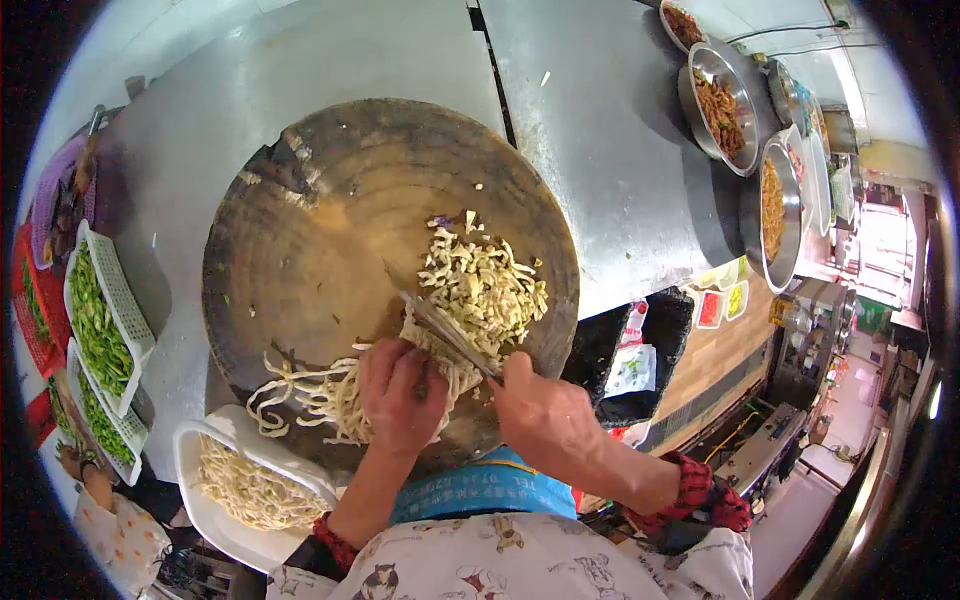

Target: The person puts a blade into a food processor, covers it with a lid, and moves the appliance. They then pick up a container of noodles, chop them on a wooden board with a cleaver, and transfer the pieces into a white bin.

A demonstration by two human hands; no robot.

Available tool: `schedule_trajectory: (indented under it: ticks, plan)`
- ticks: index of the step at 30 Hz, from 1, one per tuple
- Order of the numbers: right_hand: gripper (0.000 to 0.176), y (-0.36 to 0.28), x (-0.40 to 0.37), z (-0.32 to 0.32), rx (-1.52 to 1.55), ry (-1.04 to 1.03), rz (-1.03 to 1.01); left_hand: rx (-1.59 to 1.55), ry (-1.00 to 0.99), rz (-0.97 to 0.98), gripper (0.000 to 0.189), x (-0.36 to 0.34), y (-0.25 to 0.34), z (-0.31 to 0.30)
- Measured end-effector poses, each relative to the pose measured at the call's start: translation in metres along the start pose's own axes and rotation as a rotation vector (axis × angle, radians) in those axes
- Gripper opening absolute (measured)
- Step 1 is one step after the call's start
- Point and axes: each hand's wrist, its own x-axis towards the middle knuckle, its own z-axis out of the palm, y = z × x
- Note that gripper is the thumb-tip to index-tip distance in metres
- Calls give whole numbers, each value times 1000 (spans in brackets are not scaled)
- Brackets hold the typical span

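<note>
Far left, on the steel counter (600,150): white baskets (125,310) of green vegetables (95,320). Nearer the body, a white tray (215,425) of pale strips, touching the round wooden board (330,200). On the board's near edge, uncut strips (310,390) in a long bundle under the left hand (400,395), fingers bunched together and bent, pressing down. Just right of it, knife (450,335) slanted against the bundle, cut pieces (485,285) heaped beyond. Right hand (545,415) wrapped closed, probably around the hidden handle. Far right, metal bowls (720,105) of food.
</note>
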Motion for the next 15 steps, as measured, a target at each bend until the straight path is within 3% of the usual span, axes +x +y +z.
schedule_trajectory:
  ticks: [4,8,11,15]
  plan:
    - [18,-16,-35,-23,-41,-147,-24,-117,50,-44,30,-6,3,-2]
    - [15,-10,-34,2,-65,-246,8,-139,28,7,34,-4,-4,2]
    - [10,-12,-14,18,-131,-153,13,-45,-26,42,34,1,0,-4]
    - [17,-2,-17,5,4,-81,139,7,-19,8,34,-2,-1,3]
